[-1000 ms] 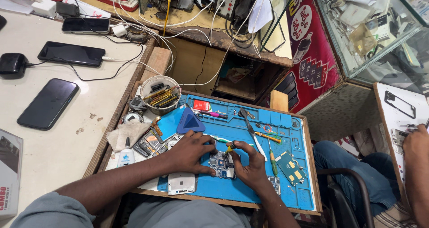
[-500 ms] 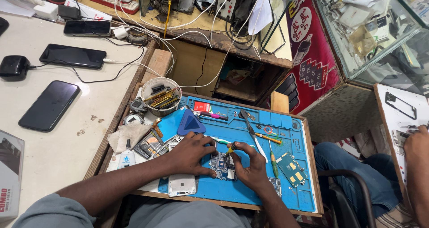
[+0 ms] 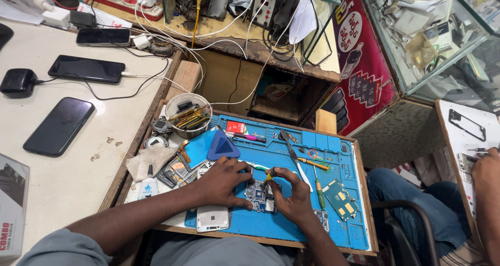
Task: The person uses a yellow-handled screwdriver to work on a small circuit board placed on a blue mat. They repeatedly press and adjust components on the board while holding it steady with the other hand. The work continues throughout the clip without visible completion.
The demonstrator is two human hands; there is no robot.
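My left hand [image 3: 223, 181] rests on the blue work mat [image 3: 291, 229] and presses down the left side of an opened phone with its circuit board [image 3: 259, 195] showing. My right hand [image 3: 292, 193] is beside it on the right, fingers pinched on a small yellow-handled screwdriver [image 3: 269, 175] whose tip points at the board. A white phone back cover [image 3: 212, 218] lies just below my left hand. A blue triangular pry pick [image 3: 223, 147] sits above it.
Pliers [image 3: 287, 143], a green screwdriver [image 3: 319, 190] and a green circuit board [image 3: 339, 198] lie on the mat's right. A round tub of tools [image 3: 188, 115] stands at the back left. Three dark phones [image 3: 58, 125] lie on the white counter. Another person's arm [image 3: 487, 193] works at the right.
Both hands stay on the opened phone with only slight shifts of the fingers; nothing else has moved.
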